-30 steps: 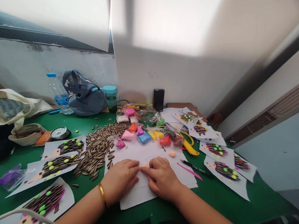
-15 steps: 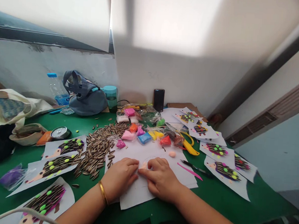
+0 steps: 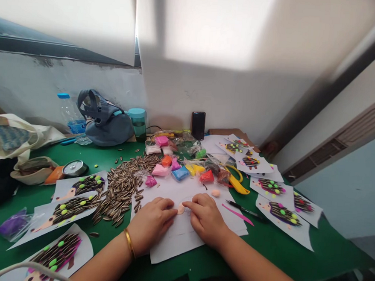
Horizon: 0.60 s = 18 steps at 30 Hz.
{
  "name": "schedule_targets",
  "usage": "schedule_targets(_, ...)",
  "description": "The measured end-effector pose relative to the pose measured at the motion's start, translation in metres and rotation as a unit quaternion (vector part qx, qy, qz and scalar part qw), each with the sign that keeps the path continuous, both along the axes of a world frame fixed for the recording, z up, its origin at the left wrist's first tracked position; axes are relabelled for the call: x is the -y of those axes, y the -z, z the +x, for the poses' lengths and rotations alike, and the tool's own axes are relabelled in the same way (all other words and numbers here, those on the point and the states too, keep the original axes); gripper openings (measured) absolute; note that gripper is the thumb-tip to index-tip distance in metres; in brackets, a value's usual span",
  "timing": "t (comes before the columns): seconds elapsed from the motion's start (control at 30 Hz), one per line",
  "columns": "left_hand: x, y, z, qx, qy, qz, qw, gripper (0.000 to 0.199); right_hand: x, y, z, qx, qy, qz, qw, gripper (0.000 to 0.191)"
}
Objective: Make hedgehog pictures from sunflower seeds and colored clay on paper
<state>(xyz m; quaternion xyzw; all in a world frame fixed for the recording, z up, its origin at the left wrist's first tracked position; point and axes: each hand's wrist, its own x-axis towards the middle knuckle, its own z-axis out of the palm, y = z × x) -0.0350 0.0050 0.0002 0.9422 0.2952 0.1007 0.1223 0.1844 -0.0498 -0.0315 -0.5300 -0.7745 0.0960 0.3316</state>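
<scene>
White paper (image 3: 180, 247) with a faint pencil drawing lies on the green table. A small flat piece of peach clay (image 3: 180, 208) sits on the drawing. My right hand (image 3: 206, 219) touches the clay's right side with its index fingertip, the other fingers curled. My left hand (image 3: 152, 224), with a gold bangle at the wrist, rests on the paper at the clay's left, its fingers bent and close together; what is under them is hidden. Beyond my right hand lies a peach clay lump (image 3: 216, 193). A pink tool (image 3: 237, 214) and a black pen (image 3: 243, 208) are farther right.
Sunflower seeds (image 3: 120, 189) are heaped on the left. Bagged coloured clay (image 3: 181, 173) and yellow-handled scissors (image 3: 238, 186) lie behind the paper. Hedgehog pictures (image 3: 281, 213) flank both sides. A phone (image 3: 198, 125), cup (image 3: 139, 124) and blue bag (image 3: 109, 126) stand at the back.
My right hand has shifted slightly right and up, its index fingertip now at the clay's right edge, showing more of the clay and drawing. My left hand has barely moved.
</scene>
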Motion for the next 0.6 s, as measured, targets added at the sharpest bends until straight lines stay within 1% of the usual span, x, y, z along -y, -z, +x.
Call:
schedule_targets(0.1, 0.0, 0.0, 0.001, -0.004, -0.005, -0.009, 1.0, 0.025, -0.003, 0.0, 0.001, -0.011, 0.0, -0.004, 1.0, 0.04)
schedule_targets(0.17, 0.001, 0.0, 0.002, -0.004, -0.015, -0.013, 1.0, 0.031, -0.003, 0.001, 0.001, -0.014, 0.003, -0.001, 1.0, 0.042)
schedule_targets(0.27, 0.002, -0.001, 0.003, -0.008, -0.022, -0.009, 1.0, 0.034, 0.003, -0.001, -0.001, -0.017, 0.007, 0.013, 1.0, 0.046)
schedule_targets(0.33, 0.003, -0.001, 0.003, -0.01, -0.018, -0.011, 1.0, 0.033, 0.008, -0.007, -0.002, -0.017, 0.002, 0.03, 0.999, 0.046)
schedule_targets(0.4, 0.002, 0.0, 0.003, -0.008, -0.019, -0.018, 1.0, 0.034, 0.007, -0.018, 0.0, -0.008, -0.007, 0.046, 0.999, 0.043)
schedule_targets(0.47, 0.001, 0.0, 0.003, -0.003, -0.027, -0.026, 0.999, 0.035, -0.009, -0.035, 0.01, 0.011, -0.002, 0.052, 0.999, 0.042)
schedule_targets(0.5, 0.0, 0.001, 0.002, -0.001, -0.028, -0.03, 0.999, 0.036, -0.023, -0.044, 0.019, 0.02, 0.015, 0.048, 0.999, 0.042)
schedule_targets(0.53, 0.0, 0.001, 0.002, 0.001, -0.033, -0.034, 0.999, 0.037, -0.042, -0.053, 0.03, 0.023, 0.045, 0.035, 0.998, 0.041)
schedule_targets(0.6, -0.001, 0.001, 0.003, 0.0, -0.038, -0.044, 0.998, 0.036, -0.09, -0.07, 0.056, 0.004, 0.144, -0.024, 0.989, 0.038)
